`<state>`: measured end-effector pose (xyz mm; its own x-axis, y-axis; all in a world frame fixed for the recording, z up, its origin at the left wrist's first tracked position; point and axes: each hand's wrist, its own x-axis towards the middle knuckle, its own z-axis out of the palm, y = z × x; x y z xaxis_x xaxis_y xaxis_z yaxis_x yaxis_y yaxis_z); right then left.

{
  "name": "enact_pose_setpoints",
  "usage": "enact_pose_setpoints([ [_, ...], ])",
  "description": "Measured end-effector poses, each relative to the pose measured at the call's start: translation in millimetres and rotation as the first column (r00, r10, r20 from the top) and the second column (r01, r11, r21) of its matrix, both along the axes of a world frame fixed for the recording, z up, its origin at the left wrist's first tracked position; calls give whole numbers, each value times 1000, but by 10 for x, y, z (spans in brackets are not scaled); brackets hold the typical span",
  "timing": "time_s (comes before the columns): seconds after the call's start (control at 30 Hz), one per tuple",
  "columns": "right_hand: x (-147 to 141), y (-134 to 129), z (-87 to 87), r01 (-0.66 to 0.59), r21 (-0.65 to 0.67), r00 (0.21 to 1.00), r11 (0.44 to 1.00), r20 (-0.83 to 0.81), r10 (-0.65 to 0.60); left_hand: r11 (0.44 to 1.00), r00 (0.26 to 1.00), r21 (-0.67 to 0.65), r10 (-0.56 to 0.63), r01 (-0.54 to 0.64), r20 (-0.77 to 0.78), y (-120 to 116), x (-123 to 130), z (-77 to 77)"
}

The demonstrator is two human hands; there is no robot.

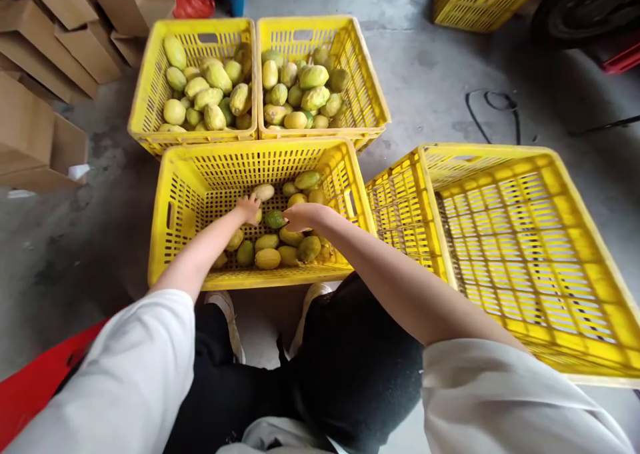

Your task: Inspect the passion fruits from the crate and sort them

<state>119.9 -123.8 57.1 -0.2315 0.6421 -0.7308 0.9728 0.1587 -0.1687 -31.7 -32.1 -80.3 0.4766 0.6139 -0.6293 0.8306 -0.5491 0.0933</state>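
Both hands reach down into the near yellow crate (pixel 185 174), which holds a loose layer of oval yellow and green fruits. My left hand (pixel 248 209) has its fingers curled over a yellow fruit (pixel 258 216), mostly covered by the hand. Just beyond it lies a pale yellow fruit (pixel 263 192). My right hand (pixel 304 217) is bent with its fingers curled, beside a dark green fruit (pixel 275 219); whatever sits under its palm is hidden. Towards me are more fruits, including a rounded yellow one (pixel 267 259).
Two yellow crates, left (pixel 137 107) and right (pixel 373 87), stand beyond, heaped with similar fruits. A slatted yellow crate (pixel 530 241) is on the right. Cardboard boxes (pixel 30 127) crowd the left. A black cable (pixel 495 107) lies on the floor near a wheel (pixel 575 14).
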Motion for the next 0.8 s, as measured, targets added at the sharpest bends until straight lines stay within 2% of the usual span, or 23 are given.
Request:
enact_pose_setpoints([
  [0.07, -68, 8, -90, 16, 22, 998, 1000, -63, -15, 976, 975, 33, -213, 216, -63, 194, 11, 196],
  [0.1, -105, 14, -133, 26, 34, 996, 999, -90, -23, 963, 961, 38, -264, 267, -83, 265, 6, 281],
  [0.17, -178, 38, -222, 25, 43, 992, 999, -122, -20, 955, 951, 29, -291, 295, -102, 321, -35, 393],
  [0.23, -242, 91, -316, -9, 20, 994, 1000, -112, 11, 957, 953, 14, -287, 289, -94, 257, -118, 417],
  [0.3, -296, 173, -420, -45, -3, 996, 999, -79, 44, 956, 952, -17, -295, 294, -80, 115, -225, 372],
  [0.4, -379, 315, -604, -62, 29, 998, 998, -11, 62, 947, 947, -82, -316, 311, -57, -124, -378, 257],
  [0.5, -496, 392, -821, -68, 32, 997, 997, -31, 69, 934, 940, -102, -340, 342, 35, -314, -480, 148],
  [0.6, -608, 328, -1068, -105, -26, 989, 994, -104, 102, 921, 931, -146, -349, 362, 106, -479, -518, 19],
  [0.67, -631, 224, -1240, -140, -65, 983, 988, -132, 131, 916, 937, -199, -338, 348, 84, -589, -516, -83],
  [0.73, -594, 119, -1396, -140, -79, 980, 987, -154, 127, 925, 957, -246, -284, 290, 63, -688, -505, -178],
  [0.8, -518, 52, -1517, -55, -33, 971, 998, -233, 46, 943, 986, -293, -137, 159, 94, -760, -491, -246],
])
